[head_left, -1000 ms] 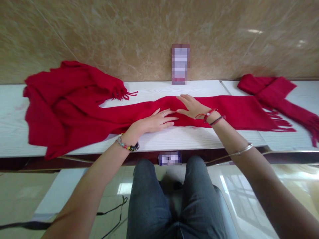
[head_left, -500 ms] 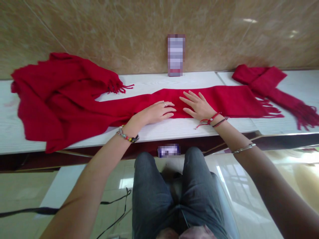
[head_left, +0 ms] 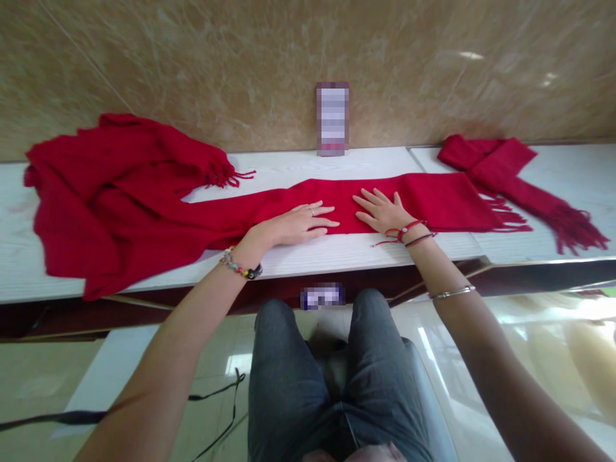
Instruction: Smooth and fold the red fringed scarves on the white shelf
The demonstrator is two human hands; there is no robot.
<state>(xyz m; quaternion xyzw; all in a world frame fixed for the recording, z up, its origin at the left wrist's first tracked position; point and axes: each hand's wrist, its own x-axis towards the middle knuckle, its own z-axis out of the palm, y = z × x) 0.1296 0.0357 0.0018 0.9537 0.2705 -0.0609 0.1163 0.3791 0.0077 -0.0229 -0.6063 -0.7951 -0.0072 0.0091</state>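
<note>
A long red scarf (head_left: 346,200) lies across the white table, flat through its middle and right part, with a fringe at its right end. Its left part is a loose, rumpled heap with another fringed end showing at the back. My left hand (head_left: 298,223) rests on the flattened stretch near the middle, fingers stretched out and a ring on one of them. Just to the right, my right hand (head_left: 382,210) lies palm down on the same cloth with its fingers spread. A narrow gap of smooth fabric separates the two hands.
Folded over itself, a second red fringed scarf (head_left: 510,176) lies at the right, by the first one's fringe. A blurred upright card (head_left: 332,120) stands at the back against the marbled wall (head_left: 216,70). The white table (head_left: 279,260) runs along the wall.
My hands have moved slightly apart along the scarf, both still flat on it. The view has shifted a little, so everything sits slightly lower in the picture.
</note>
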